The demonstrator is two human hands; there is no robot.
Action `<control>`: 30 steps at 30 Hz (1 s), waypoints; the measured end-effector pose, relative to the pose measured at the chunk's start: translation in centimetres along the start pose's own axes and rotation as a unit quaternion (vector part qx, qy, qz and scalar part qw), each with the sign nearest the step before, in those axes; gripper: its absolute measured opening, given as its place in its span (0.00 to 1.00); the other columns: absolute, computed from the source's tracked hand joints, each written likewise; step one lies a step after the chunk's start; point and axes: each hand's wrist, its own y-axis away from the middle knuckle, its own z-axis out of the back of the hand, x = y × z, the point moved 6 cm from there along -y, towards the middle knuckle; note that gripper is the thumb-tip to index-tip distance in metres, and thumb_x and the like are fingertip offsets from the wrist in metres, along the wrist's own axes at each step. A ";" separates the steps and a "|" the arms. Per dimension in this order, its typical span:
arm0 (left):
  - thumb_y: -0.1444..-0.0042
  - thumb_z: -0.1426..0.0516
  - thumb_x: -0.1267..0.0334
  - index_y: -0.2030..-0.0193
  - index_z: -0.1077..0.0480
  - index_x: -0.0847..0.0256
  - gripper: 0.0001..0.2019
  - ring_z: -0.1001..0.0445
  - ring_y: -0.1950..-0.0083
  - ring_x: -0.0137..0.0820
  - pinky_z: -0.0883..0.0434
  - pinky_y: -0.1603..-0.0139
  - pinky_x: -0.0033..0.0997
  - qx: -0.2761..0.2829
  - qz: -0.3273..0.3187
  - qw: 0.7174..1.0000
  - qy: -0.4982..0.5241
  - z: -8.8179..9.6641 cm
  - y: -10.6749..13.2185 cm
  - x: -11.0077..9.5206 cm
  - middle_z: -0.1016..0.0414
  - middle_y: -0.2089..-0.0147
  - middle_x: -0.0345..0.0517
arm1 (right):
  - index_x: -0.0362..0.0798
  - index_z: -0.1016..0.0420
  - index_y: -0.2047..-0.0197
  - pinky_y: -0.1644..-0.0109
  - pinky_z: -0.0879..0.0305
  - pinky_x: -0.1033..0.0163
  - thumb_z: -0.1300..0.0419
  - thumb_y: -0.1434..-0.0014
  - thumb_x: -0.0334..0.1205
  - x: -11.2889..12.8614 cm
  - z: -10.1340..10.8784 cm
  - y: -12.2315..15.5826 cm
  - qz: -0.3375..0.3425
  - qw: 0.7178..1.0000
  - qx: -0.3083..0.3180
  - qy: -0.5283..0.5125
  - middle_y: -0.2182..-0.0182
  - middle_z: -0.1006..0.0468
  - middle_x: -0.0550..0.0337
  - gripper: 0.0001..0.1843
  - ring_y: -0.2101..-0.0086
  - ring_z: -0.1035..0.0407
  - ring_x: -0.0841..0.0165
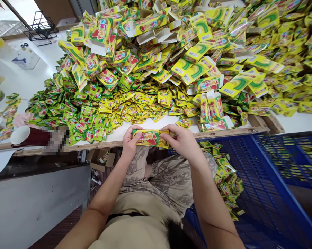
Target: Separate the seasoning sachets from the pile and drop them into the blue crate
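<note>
A small printed candy box (150,137), green and yellow with a watermelon picture, lies level just off the table's front edge. My left hand (131,141) grips its left end, thumb across the front face. At the opposite end, the fingers of my right hand (179,139) are pinched around a yellow candy packet (164,143) at the box's opening; how far it sits inside is hidden. Beyond my hands spread loose yellow packets (137,105) and green packets (87,122). A few filled-looking boxes (211,107) stand grouped to the right.
Flattened and open boxes (150,26) are heaped at the back. A wooden strip (111,144) edges the table. A dark red cup (31,136) lies at left. Blue crates (249,166) with packets stand low at right, and a cardboard carton (100,160) sits below the table.
</note>
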 end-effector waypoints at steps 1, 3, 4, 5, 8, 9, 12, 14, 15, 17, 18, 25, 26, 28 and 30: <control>0.47 0.38 0.55 0.59 0.30 0.59 0.13 0.26 0.64 0.29 0.27 0.63 0.29 0.003 0.006 1.000 0.008 -0.2 0.1 0.0 0.26 0.62 0.42 | 0.49 0.25 0.61 0.68 0.43 0.65 0.40 0.41 0.44 -0.3 0.4 0.1 -0.012 0.999 -0.044 -0.018 0.72 0.24 0.62 0.09 0.74 0.36 0.70; 0.46 0.38 0.54 0.58 0.30 0.58 0.13 0.26 0.67 0.28 0.26 0.67 0.28 0.009 0.019 1.000 0.017 -0.5 0.4 -0.1 0.26 0.63 0.42 | 0.49 0.26 0.57 0.71 0.45 0.65 0.40 0.41 0.46 -0.7 0.9 0.5 -0.030 0.992 -0.122 -0.031 0.73 0.27 0.64 0.11 0.78 0.41 0.72; 0.46 0.38 0.53 0.57 0.30 0.58 0.14 0.26 0.69 0.28 0.26 0.69 0.28 0.011 0.026 0.999 0.019 -0.6 0.6 -0.1 0.26 0.63 0.41 | 0.49 0.28 0.56 0.72 0.46 0.65 0.41 0.40 0.46 -0.8 1.0 0.7 -0.037 0.987 -0.153 -0.032 0.74 0.28 0.65 0.12 0.79 0.44 0.72; 0.46 0.39 0.52 0.57 0.31 0.58 0.14 0.26 0.70 0.28 0.26 0.72 0.28 0.015 0.034 0.999 0.023 -0.8 0.7 -0.1 0.26 0.64 0.41 | 0.49 0.29 0.55 0.73 0.47 0.65 0.42 0.39 0.46 -0.9 1.0 0.9 -0.040 0.982 -0.181 -0.034 0.74 0.30 0.65 0.12 0.79 0.46 0.73; 0.45 0.39 0.52 0.56 0.32 0.57 0.15 0.26 0.73 0.28 0.27 0.79 0.26 0.033 0.050 0.998 0.033 -1.3 1.2 -0.1 0.25 0.63 0.41 | 0.49 0.32 0.55 0.70 0.45 0.65 0.45 0.37 0.46 -0.7 0.9 1.3 -0.028 0.962 -0.267 -0.045 0.72 0.32 0.64 0.11 0.76 0.42 0.71; 0.45 0.39 0.52 0.56 0.32 0.57 0.15 0.26 0.73 0.28 0.27 0.79 0.26 0.037 0.049 0.997 0.035 -1.4 1.4 -0.2 0.25 0.63 0.41 | 0.49 0.32 0.56 0.68 0.44 0.64 0.45 0.37 0.46 -0.6 0.9 1.5 -0.021 0.954 -0.294 -0.051 0.70 0.31 0.63 0.11 0.73 0.40 0.70; 0.44 0.40 0.52 0.56 0.33 0.57 0.15 0.25 0.73 0.27 0.27 0.79 0.25 0.034 0.048 0.997 0.049 -1.5 1.7 -0.2 0.25 0.63 0.41 | 0.49 0.34 0.58 0.65 0.42 0.63 0.48 0.35 0.48 -0.5 0.7 1.7 -0.014 0.945 -0.318 -0.068 0.68 0.31 0.61 0.11 0.70 0.36 0.69; 0.45 0.39 0.52 0.57 0.34 0.57 0.15 0.25 0.73 0.27 0.26 0.77 0.26 0.015 0.044 0.997 0.064 -1.4 1.8 -0.2 0.25 0.65 0.40 | 0.49 0.35 0.57 0.66 0.43 0.63 0.50 0.34 0.48 -0.3 0.2 1.5 -0.014 0.963 -0.257 -0.074 0.70 0.32 0.62 0.11 0.72 0.37 0.69; 0.45 0.39 0.52 0.57 0.34 0.57 0.15 0.25 0.73 0.27 0.26 0.75 0.26 -0.001 0.036 0.997 0.069 -1.3 1.8 -0.2 0.25 0.66 0.40 | 0.49 0.35 0.57 0.66 0.43 0.63 0.51 0.34 0.47 -0.2 -0.1 1.4 -0.011 0.973 -0.218 -0.073 0.71 0.32 0.63 0.11 0.72 0.38 0.69; 0.47 0.38 0.53 0.59 0.34 0.58 0.15 0.25 0.70 0.28 0.25 0.71 0.27 -0.042 0.010 0.996 0.074 -0.9 1.8 -0.2 0.26 0.65 0.40 | 0.50 0.36 0.60 0.66 0.43 0.64 0.50 0.35 0.47 0.2 -0.5 1.5 -0.006 0.985 -0.164 -0.060 0.73 0.33 0.64 0.09 0.72 0.38 0.69; 0.47 0.37 0.54 0.60 0.34 0.58 0.14 0.25 0.68 0.28 0.24 0.68 0.27 -0.061 -0.003 0.995 0.074 -0.7 1.8 -0.3 0.26 0.64 0.40 | 0.51 0.36 0.62 0.66 0.43 0.64 0.49 0.36 0.46 0.3 -0.5 1.6 -0.006 0.986 -0.156 -0.050 0.74 0.34 0.64 0.09 0.72 0.39 0.69; 0.44 0.40 0.54 0.60 0.34 0.57 0.11 0.27 0.67 0.27 0.27 0.67 0.26 -0.060 -0.026 0.997 0.042 -1.3 2.3 -0.3 0.28 0.63 0.40 | 0.51 0.37 0.65 0.67 0.44 0.64 0.50 0.35 0.46 0.2 -1.3 1.8 -0.043 0.974 -0.219 -0.043 0.76 0.38 0.65 0.10 0.74 0.40 0.69; 0.44 0.40 0.54 0.60 0.34 0.57 0.11 0.27 0.67 0.27 0.27 0.67 0.26 -0.055 -0.026 0.998 0.035 -1.3 2.3 -0.3 0.28 0.63 0.40 | 0.51 0.36 0.62 0.67 0.44 0.64 0.50 0.35 0.46 -0.1 -1.4 1.7 -0.055 0.970 -0.231 -0.053 0.76 0.38 0.66 0.09 0.74 0.41 0.69; 0.44 0.40 0.54 0.60 0.34 0.57 0.11 0.27 0.66 0.27 0.27 0.66 0.26 -0.055 -0.034 0.998 0.020 -1.3 2.2 -0.4 0.28 0.63 0.41 | 0.49 0.36 0.57 0.69 0.46 0.63 0.51 0.34 0.47 -0.7 -1.5 1.7 -0.080 0.964 -0.240 -0.077 0.78 0.43 0.68 0.11 0.77 0.44 0.70; 0.44 0.40 0.55 0.61 0.34 0.58 0.11 0.27 0.65 0.27 0.27 0.64 0.26 -0.072 -0.049 0.996 0.010 -0.9 2.0 -0.6 0.28 0.62 0.41 | 0.48 0.35 0.53 0.70 0.46 0.64 0.50 0.35 0.48 -1.3 -1.7 1.6 -0.089 0.970 -0.203 -0.098 0.78 0.43 0.69 0.14 0.77 0.44 0.70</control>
